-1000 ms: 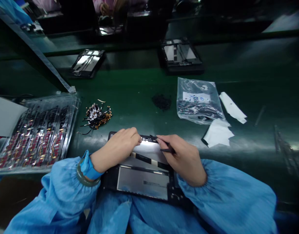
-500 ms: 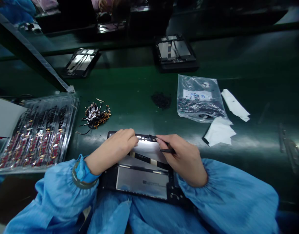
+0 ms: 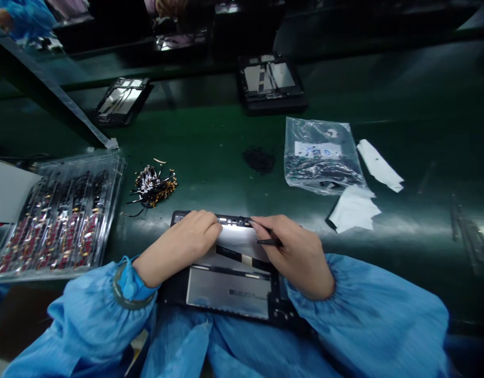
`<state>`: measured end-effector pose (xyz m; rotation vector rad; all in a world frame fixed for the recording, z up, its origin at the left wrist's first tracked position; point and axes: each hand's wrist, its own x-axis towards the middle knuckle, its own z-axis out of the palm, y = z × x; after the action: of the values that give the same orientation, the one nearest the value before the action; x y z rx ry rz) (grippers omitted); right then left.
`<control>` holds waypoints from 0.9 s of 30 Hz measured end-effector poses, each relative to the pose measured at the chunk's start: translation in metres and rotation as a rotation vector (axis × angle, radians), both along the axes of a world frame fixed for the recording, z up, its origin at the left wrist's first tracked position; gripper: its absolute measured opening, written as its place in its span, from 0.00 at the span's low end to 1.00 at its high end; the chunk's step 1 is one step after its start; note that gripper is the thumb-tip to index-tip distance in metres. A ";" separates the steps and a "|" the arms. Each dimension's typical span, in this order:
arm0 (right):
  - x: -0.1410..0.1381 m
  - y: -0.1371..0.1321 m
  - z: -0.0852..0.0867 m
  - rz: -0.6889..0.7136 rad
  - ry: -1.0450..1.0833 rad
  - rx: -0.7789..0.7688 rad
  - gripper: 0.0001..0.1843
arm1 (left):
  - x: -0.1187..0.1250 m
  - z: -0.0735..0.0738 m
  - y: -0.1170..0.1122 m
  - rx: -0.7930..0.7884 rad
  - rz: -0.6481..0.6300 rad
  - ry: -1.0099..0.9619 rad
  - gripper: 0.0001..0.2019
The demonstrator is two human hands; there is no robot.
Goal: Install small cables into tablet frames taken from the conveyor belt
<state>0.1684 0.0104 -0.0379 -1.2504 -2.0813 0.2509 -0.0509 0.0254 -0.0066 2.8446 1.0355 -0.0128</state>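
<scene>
An opened tablet (image 3: 229, 294) with a silver battery and a dark ribbon cable lies in front of me, its near side by my lap. My left hand (image 3: 196, 231) is closed over the tablet's far edge, its curled fingers hiding the left part of that edge. At the right end of the same edge, the thumb and index finger of my right hand (image 3: 292, 249) pinch close to a row of small parts. A slim black pointed tool (image 3: 269, 242) sticks out from under the right fingers. What the fingertips themselves touch is too small to make out.
A pile of small cable parts (image 3: 153, 186) and a clear tray of components (image 3: 64, 220) lie left. Ahead are small black pieces (image 3: 258, 159), a plastic bag (image 3: 322, 157) and white paper (image 3: 356, 210). Two opened tablets, one left (image 3: 121, 102) and one right (image 3: 270, 84), stand farther back.
The view has shifted slightly, so the things on the bench appear a little farther left. Both hands keep nearly the same places on the tablet's far edge.
</scene>
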 end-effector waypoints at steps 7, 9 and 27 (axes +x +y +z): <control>0.001 0.000 0.000 0.008 -0.012 0.024 0.09 | 0.014 -0.003 -0.002 0.149 0.017 -0.026 0.06; 0.002 -0.001 -0.001 0.002 -0.017 0.035 0.09 | 0.011 -0.004 -0.001 0.169 0.078 -0.143 0.06; 0.003 0.002 0.001 0.045 0.011 0.087 0.08 | -0.156 0.038 0.078 0.284 1.130 0.074 0.08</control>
<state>0.1716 0.0122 -0.0371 -1.1492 -2.0897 0.1849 -0.2067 0.1033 0.0313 2.0247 2.6242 0.1328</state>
